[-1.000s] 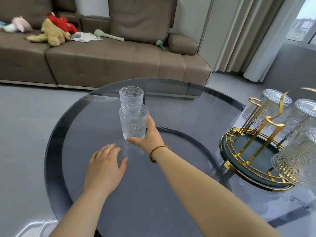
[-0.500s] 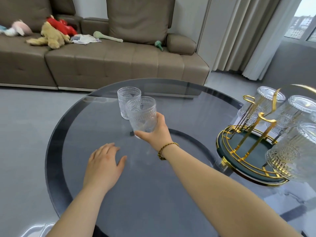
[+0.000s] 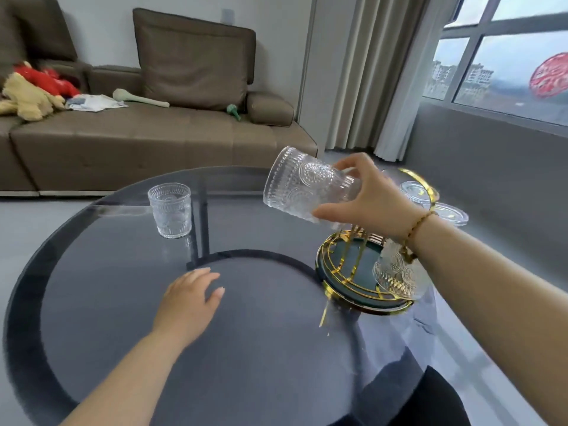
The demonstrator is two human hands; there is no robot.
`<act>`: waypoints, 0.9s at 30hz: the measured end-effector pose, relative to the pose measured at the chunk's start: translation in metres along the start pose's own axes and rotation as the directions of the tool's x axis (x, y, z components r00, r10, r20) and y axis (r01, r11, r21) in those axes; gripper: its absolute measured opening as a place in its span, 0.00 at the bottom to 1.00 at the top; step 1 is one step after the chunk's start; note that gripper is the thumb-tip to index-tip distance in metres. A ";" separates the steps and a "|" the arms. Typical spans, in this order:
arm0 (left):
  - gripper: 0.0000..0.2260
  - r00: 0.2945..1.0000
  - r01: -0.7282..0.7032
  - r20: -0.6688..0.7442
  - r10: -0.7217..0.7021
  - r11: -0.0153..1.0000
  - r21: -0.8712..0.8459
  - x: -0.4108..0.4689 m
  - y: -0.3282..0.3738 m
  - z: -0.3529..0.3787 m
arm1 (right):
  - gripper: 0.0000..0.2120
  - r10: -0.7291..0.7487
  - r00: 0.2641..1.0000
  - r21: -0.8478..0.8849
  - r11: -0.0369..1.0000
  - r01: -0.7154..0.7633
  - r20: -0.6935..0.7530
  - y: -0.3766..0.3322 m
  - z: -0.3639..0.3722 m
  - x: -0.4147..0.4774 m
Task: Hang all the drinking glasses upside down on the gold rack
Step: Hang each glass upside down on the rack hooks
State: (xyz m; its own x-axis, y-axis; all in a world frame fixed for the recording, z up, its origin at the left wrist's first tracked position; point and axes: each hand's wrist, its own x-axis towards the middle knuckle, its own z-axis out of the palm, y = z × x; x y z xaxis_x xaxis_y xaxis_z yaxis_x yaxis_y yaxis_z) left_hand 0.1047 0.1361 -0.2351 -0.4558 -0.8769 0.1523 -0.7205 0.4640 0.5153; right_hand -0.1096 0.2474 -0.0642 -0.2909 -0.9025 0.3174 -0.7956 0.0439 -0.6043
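My right hand [image 3: 372, 198] grips an embossed clear drinking glass [image 3: 302, 186] by its base, tipped on its side with the mouth pointing left, in the air above the left part of the gold rack [image 3: 347, 265]. The rack has a dark green tray and gold prongs; glasses hang on it upside down, one [image 3: 399, 272] showing under my wrist, others mostly hidden behind my arm. A second glass [image 3: 170, 210] stands upright on the round dark glass table [image 3: 92, 302]. My left hand [image 3: 187, 302] rests flat on the table, fingers apart.
A brown sofa [image 3: 153, 139] with plush toys stands behind the table. Curtains and a window fill the right side. The rack sits close to the table's right edge.
My right hand has lifted the glass off the table, carried it right toward the rack and tipped it sideways. The other glass stayed put. My left hand has barely moved.
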 end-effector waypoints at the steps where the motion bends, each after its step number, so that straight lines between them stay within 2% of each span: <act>1: 0.16 0.998 -0.053 0.016 0.053 0.998 -0.029 0.001 0.014 0.006 | 0.29 0.008 1.000 -0.043 0.999 -0.008 0.002 0.000 -0.013 -0.002; 5: 0.18 0.967 -0.207 0.138 0.213 0.977 -0.053 0.002 0.058 0.033 | 0.33 0.022 1.000 -0.169 0.985 -0.025 -0.020 0.000 -0.056 -0.001; 8: 0.21 0.924 -0.271 0.269 0.272 0.962 -0.041 0.001 0.084 0.054 | 0.33 0.042 0.999 -0.256 0.966 -0.040 0.001 0.002 -0.080 0.014; 11: 0.22 0.881 -0.335 0.340 0.330 0.941 -0.045 0.003 0.107 0.072 | 0.35 0.072 0.997 -0.340 0.938 -0.065 0.009 0.008 -0.093 0.029; 15: 0.23 0.851 -0.385 0.358 0.384 0.920 -0.073 0.010 0.128 0.085 | 0.36 0.084 0.996 -0.416 0.907 -0.058 0.044 0.012 -0.097 0.047; 27: 0.22 0.836 -0.420 0.353 0.421 0.904 -0.083 0.017 0.123 0.099 | 0.37 0.114 0.972 -0.576 0.817 0.027 0.207 0.020 -0.062 0.088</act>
State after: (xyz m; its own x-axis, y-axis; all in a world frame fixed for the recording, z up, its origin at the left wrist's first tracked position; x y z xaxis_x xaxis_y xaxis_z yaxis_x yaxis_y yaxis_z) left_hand -0.0436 0.1913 -0.2526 -0.8687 -0.4932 0.0466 -0.4162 0.7776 0.4713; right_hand -0.1840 0.1957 -0.0036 -0.2634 -0.9606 0.0883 -0.9639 0.2584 -0.0639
